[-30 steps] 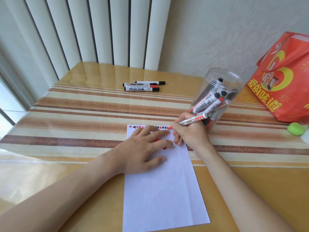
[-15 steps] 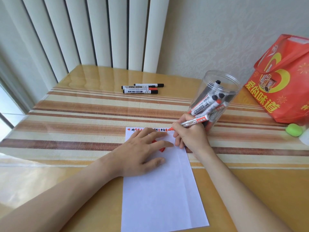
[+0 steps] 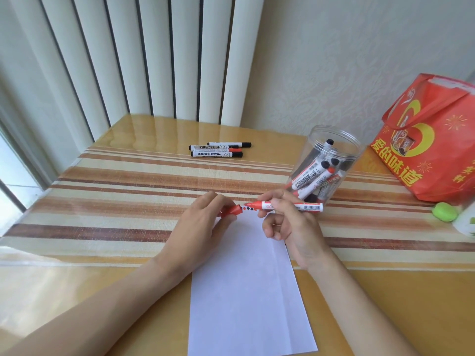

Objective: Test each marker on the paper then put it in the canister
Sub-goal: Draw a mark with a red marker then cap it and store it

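Note:
My right hand point(image 3: 290, 222) grips a red marker point(image 3: 305, 206) level above the top of the white paper point(image 3: 246, 291), its uncovered tip pointing left. My left hand point(image 3: 203, 222) pinches the red cap point(image 3: 230, 210), whose open end faces the tip a short gap away. Small red and black marks run along the paper's top edge between the hands. The clear canister point(image 3: 331, 150) stands behind my right hand and holds several markers. Three more markers point(image 3: 218, 150) lie side by side on the far part of the table.
A red gift bag point(image 3: 431, 140) stands at the right edge, with a green object point(image 3: 444, 211) and a white item in front of it. A striped runner under clear plastic point(image 3: 115, 196) covers the table. Vertical blinds hang behind.
My right hand lifted the marker off the paper and turned it level. My left hand left the paper, picked up the red cap and brought it toward the tip.

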### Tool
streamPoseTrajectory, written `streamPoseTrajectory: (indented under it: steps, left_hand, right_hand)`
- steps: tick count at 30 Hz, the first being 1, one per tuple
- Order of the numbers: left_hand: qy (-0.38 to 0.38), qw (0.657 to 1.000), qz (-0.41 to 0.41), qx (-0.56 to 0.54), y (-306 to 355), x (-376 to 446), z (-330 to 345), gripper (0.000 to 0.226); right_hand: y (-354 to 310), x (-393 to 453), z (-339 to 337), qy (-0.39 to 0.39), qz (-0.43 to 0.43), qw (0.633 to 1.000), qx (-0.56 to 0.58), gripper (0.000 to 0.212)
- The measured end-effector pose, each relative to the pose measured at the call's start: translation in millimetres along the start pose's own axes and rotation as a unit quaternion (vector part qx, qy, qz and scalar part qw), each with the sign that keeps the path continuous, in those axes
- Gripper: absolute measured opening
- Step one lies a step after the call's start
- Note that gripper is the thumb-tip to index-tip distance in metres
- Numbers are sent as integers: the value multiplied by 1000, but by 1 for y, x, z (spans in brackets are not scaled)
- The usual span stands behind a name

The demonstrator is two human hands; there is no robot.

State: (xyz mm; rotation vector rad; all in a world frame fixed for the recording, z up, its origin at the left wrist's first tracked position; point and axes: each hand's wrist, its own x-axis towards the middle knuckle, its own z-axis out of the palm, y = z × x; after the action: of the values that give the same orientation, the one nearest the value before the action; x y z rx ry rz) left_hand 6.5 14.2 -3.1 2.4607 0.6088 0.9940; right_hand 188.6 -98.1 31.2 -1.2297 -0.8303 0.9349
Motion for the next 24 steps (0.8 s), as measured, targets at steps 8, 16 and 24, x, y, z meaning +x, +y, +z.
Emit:
streamPoseTrajectory:
  steps: [8, 16, 24]
  left_hand:
    - [9, 1000, -9, 12, -3, 1, 4, 16]
    - [-30, 999, 40, -7, 0, 0, 1, 11]
    - [-29, 1000, -6, 5, -2, -2, 3, 11]
  right_hand:
    - [5, -1, 12, 18, -47, 997, -56, 16]
    - [9, -2, 9, -74, -36, 988, -133, 19]
    - [-8, 4, -14, 5, 1, 992, -128, 15]
